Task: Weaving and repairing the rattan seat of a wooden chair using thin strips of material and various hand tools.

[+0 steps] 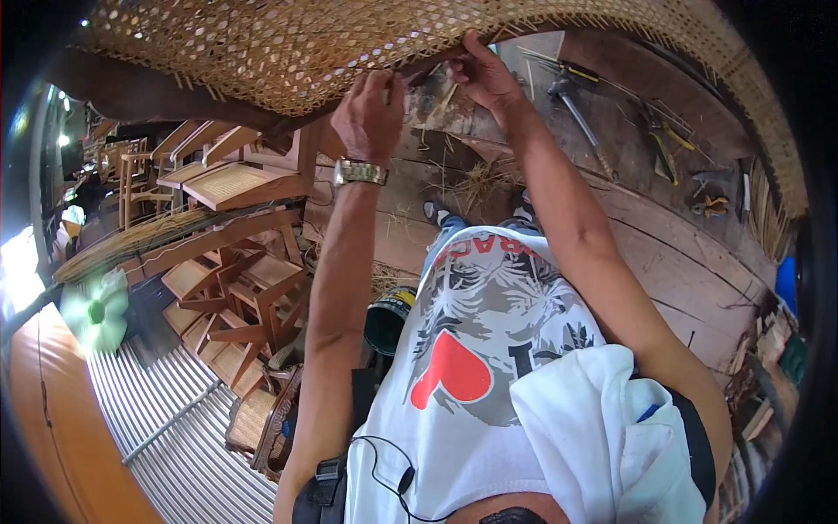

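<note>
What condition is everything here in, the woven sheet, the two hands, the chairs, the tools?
Woven cane sheet: open mesh, its edge gripped by both hands.
Left hand: closed on the sheet's edge, wristwatch on.
Right hand: pinching the edge.
Wooden chairs: stacked, some with woven seats.
Hammer: lying on the floor planks.
Bucket: standing open.

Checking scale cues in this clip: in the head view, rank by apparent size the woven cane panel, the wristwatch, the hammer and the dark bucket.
1. woven cane panel, by far
2. hammer and dark bucket: too alike, and at differing depths, to rank
3. wristwatch
</note>
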`<state>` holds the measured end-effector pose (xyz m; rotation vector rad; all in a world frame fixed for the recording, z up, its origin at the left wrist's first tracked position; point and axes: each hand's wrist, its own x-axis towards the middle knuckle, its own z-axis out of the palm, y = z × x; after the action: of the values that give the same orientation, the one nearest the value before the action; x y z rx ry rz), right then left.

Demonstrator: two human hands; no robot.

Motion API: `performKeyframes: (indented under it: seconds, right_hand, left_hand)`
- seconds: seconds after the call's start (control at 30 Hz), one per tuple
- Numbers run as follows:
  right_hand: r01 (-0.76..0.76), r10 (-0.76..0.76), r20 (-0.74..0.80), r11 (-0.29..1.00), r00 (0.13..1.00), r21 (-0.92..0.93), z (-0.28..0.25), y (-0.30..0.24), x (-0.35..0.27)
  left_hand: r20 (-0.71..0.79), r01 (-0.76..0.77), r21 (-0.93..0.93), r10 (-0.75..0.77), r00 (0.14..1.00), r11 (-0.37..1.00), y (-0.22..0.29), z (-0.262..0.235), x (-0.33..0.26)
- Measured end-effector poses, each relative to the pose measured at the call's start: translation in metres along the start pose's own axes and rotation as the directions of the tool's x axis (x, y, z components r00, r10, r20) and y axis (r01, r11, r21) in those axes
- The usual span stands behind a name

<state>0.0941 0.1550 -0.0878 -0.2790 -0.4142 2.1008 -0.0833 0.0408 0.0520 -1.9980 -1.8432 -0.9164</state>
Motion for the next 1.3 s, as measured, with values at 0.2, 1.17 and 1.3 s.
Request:
performKeyframes:
  seconds: [0.2, 1.17, 1.3]
  right_hand:
    - [-0.054, 0.059, -0.049, 0.995, 0.997, 0.087, 0.000, 0.001, 0.001]
    - [-0.088, -0.058, -0.090, 0.029, 0.994, -0.996, -0.003, 0.035, -0.141]
    - [-0.253, -0.648, 0.136, -0.470, 0.749, -0.846, -0.046, -0.068, -0.124]
  left_hand:
    - [0.087, -0.121, 0.123, 0.110, 0.990, 0.985, -0.013, 0.012, 0.006]
    - [0.796, 0.708, -0.589, -0.433, 0.424, -0.389, 0.033, 0.038, -0.118]
    - [0.710, 0.528, -0.698, -0.564, 0.422, -0.485, -0.008, -0.016, -0.095]
